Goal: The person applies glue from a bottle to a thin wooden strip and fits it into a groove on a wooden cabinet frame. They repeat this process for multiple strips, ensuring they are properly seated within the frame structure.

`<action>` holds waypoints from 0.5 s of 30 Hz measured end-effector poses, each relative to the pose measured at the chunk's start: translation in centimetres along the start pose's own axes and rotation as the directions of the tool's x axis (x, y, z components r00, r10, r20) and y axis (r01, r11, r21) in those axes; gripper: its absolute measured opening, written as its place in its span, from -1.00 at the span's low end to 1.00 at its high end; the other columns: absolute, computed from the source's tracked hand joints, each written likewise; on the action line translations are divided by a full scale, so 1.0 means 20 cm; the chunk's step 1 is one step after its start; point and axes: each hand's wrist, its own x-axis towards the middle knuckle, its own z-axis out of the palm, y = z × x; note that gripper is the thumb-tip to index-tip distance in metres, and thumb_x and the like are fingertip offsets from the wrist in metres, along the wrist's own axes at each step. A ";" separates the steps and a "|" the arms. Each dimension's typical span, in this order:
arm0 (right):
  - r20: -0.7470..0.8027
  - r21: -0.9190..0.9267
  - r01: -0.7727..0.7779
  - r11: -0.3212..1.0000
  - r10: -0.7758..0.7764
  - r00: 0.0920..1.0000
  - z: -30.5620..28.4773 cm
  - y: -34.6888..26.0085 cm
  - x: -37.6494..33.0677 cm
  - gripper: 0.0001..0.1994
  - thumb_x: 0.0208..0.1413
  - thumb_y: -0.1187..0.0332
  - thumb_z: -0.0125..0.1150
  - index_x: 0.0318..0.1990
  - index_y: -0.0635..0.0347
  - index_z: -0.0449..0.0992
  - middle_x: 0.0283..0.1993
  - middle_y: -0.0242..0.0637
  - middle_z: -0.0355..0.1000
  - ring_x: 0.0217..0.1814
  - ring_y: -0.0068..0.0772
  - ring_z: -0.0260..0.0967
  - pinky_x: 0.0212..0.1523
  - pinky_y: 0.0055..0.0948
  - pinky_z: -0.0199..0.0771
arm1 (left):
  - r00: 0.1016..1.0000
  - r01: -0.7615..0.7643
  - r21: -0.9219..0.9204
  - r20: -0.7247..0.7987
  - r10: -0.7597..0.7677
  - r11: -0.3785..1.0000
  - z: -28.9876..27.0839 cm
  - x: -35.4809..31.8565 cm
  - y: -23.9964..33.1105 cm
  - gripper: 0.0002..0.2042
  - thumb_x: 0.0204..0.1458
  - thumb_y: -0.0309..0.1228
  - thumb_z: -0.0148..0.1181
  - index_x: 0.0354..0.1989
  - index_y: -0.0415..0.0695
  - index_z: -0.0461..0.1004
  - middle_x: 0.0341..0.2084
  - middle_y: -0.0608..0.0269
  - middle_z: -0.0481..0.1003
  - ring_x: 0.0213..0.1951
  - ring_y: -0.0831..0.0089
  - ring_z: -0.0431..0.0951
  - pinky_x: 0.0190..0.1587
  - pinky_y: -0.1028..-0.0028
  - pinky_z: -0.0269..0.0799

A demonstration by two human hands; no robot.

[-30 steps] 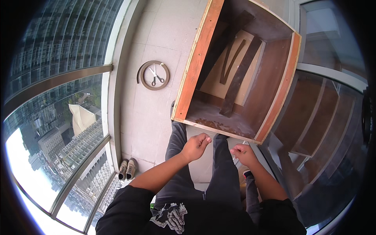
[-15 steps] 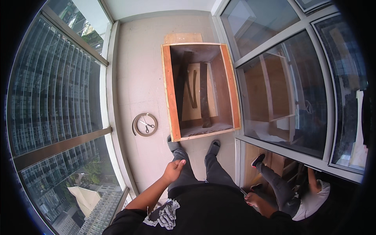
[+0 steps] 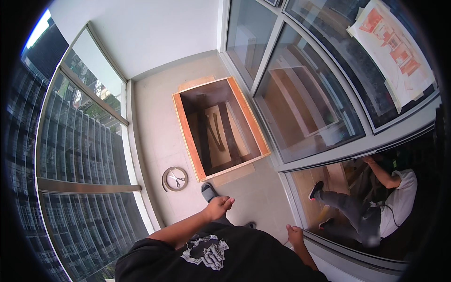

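Note:
I am standing on a tiled balcony floor. My left hand (image 3: 219,207) hangs in front of my body with its fingers loosely curled and nothing visible in it. It is above my dark slipper (image 3: 208,191). My right hand (image 3: 295,233) is down at my right side, closed in a loose fist, close to the glass door frame. Ahead on the floor stands an open wooden crate (image 3: 187,133) with an orange-brown rim and dark planks lying inside. A pair of scissors (image 3: 176,178) lies inside a round coil on the floor, left of the crate's near corner.
A glass railing (image 3: 84,188) runs along the left. Sliding glass doors (image 3: 300,108) line the right. Behind the glass at lower right another person (image 3: 376,202) sits on the floor. A white wall closes the far end.
The view has pulled up and away from the crate. My hands, held together over its near edge a second ago, have separated and dropped to my sides.

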 end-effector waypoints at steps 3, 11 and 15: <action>0.060 0.106 -0.053 0.993 0.047 0.997 -0.04 0.40 -0.02 -0.72 0.24 0.21 0.25 -0.40 0.25 0.51 -0.54 -0.26 0.41 -0.66 -0.42 0.31 -0.63 -0.34 0.32 | 0.994 -0.062 0.147 0.098 0.048 0.987 0.24 -0.02 0.12 -0.56 0.37 -0.10 -0.02 -0.47 -0.19 0.46 -0.59 0.31 0.45 -0.49 0.50 0.39 -0.34 0.40 0.38; 0.121 0.238 -0.118 0.964 0.091 0.988 0.01 1.35 -0.37 -0.83 0.07 0.44 0.29 -0.20 0.29 0.52 -0.42 -0.14 0.51 -0.53 -0.29 0.49 -0.48 -0.32 0.54 | 0.831 -0.402 -0.008 0.418 0.368 0.916 0.93 -0.21 0.38 -0.76 0.09 -0.68 0.12 -0.08 -0.18 0.44 -0.34 0.30 0.45 -0.27 0.54 0.46 -0.18 0.49 0.39; -0.033 0.159 0.150 0.976 -0.146 0.989 0.12 2.22 -0.43 -0.70 0.20 0.18 0.15 -0.35 0.29 0.53 -0.53 -0.09 0.51 -0.55 -0.19 0.53 -0.39 -0.24 0.59 | 0.541 -0.562 -0.157 0.672 0.505 0.812 1.43 -0.13 0.63 -0.85 0.08 -0.66 0.01 -0.26 -0.21 0.51 -0.35 0.22 0.48 -0.21 0.43 0.49 -0.12 0.44 0.40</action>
